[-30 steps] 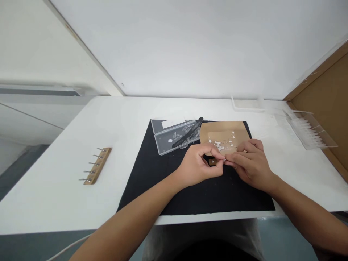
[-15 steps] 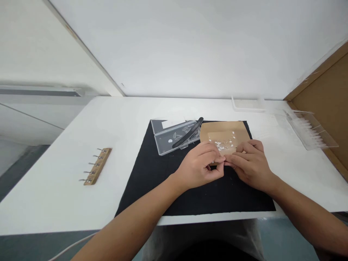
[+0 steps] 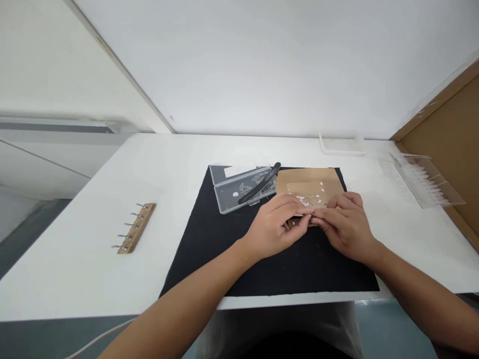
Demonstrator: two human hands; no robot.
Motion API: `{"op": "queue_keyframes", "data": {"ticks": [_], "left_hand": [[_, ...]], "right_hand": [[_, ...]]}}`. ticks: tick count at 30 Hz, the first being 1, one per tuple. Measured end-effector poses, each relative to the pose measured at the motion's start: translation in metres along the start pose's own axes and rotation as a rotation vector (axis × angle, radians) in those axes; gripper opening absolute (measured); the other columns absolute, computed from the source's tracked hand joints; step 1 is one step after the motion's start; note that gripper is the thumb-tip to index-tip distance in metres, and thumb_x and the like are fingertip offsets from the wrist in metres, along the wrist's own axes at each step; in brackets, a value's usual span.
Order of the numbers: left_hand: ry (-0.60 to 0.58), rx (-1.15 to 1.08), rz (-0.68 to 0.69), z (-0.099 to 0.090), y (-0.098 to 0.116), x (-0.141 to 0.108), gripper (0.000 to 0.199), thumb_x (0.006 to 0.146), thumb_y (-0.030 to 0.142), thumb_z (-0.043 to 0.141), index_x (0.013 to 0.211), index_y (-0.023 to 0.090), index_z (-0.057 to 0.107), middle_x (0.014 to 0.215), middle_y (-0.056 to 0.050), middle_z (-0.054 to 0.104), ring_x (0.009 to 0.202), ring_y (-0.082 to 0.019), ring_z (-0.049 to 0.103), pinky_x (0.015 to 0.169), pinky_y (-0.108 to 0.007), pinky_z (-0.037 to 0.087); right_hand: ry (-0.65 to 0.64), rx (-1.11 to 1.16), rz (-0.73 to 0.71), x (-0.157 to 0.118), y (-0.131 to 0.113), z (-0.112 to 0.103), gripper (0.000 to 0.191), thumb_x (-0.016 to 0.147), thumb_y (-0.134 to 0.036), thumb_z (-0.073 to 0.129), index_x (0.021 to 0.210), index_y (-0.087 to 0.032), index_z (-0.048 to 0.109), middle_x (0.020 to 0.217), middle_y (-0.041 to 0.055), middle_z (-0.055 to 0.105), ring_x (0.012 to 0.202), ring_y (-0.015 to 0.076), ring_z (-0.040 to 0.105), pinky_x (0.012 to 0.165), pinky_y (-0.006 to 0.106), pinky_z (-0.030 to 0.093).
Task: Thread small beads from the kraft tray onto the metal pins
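My left hand (image 3: 282, 219) is closed in a pinch, its fingertips meeting those of my right hand (image 3: 343, 222). The right hand is pinched too. A tiny dark, shiny thing sits between the fingertips, too small to name. Just under them, a brown strip (image 3: 294, 224) shows in part; the hands hide the rest. Beyond the fingers lies a sheet of kraft paper (image 3: 307, 175) with small white flakes (image 3: 305, 202) scattered on it. Left of the paper, a clear plastic box (image 3: 228, 201) of nail tips stands open, with a black nail file (image 3: 258, 185) lying slantwise across it.
A black cloth (image 3: 209, 244) lies under the hands on the white table (image 3: 93, 199). To the left is a wooden strip with metal hooks (image 3: 136, 228). A white tray (image 3: 342, 149) stands at the back; a clear rack of nail tips (image 3: 426, 182) is at the right.
The fingertips of both hands have parted slightly and shifted, uncovering the tiny dark thing and more of the brown strip beneath. Everything else stays put apart from a slight camera shift.
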State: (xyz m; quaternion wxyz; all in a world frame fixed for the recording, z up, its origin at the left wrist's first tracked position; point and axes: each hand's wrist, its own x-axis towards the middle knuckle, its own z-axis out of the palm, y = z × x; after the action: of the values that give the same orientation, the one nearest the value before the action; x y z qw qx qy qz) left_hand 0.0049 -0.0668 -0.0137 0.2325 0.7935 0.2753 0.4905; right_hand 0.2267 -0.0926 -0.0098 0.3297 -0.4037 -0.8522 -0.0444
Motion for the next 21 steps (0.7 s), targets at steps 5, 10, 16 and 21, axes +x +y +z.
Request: {"op": "queue_keyframes", "data": {"ticks": [5, 10, 16, 21], "left_hand": [[0.003, 0.000, -0.045, 0.0009, 0.0014, 0.0001, 0.014, 0.096, 0.018, 0.068, 0.104, 0.021, 0.079, 0.094, -0.007, 0.078, 0.089, -0.018, 0.075, 0.077, -0.032, 0.068], [0.008, -0.015, -0.065, 0.0001, 0.0039, 0.0017, 0.013, 0.094, 0.018, 0.069, 0.101, 0.021, 0.080, 0.089, -0.006, 0.078, 0.085, -0.018, 0.075, 0.075, -0.030, 0.068], [0.043, 0.006, -0.100, 0.0030, 0.0054, 0.0020, 0.006, 0.085, 0.015, 0.072, 0.085, 0.020, 0.077, 0.082, -0.005, 0.076, 0.079, -0.018, 0.072, 0.067, -0.029, 0.066], [0.066, 0.000, -0.122, 0.0061, 0.0061, 0.0011, 0.010, 0.077, 0.011, 0.069, 0.073, 0.020, 0.068, 0.075, -0.004, 0.071, 0.081, -0.019, 0.072, 0.059, -0.026, 0.062]], "right_hand": [[-0.011, -0.013, 0.010, -0.0001, -0.0002, 0.0010, 0.009, 0.103, -0.023, 0.065, 0.097, -0.023, 0.072, 0.066, -0.0032, 0.059, 0.075, 0.0163, 0.056, 0.089, 0.038, 0.037], [-0.012, -0.017, 0.004, 0.0002, -0.0012, 0.0003, 0.008, 0.103, -0.023, 0.065, 0.098, -0.022, 0.072, 0.068, -0.0027, 0.060, 0.076, 0.0162, 0.056, 0.090, 0.038, 0.037], [-0.031, -0.018, -0.006, 0.0001, -0.0037, 0.0010, 0.010, 0.103, -0.024, 0.064, 0.099, -0.023, 0.073, 0.070, -0.0022, 0.061, 0.078, 0.0169, 0.056, 0.090, 0.038, 0.036], [-0.038, -0.016, -0.014, 0.0015, -0.0077, 0.0018, 0.014, 0.105, -0.024, 0.062, 0.096, -0.022, 0.073, 0.069, -0.0021, 0.060, 0.078, 0.0167, 0.055, 0.090, 0.038, 0.036]]}}
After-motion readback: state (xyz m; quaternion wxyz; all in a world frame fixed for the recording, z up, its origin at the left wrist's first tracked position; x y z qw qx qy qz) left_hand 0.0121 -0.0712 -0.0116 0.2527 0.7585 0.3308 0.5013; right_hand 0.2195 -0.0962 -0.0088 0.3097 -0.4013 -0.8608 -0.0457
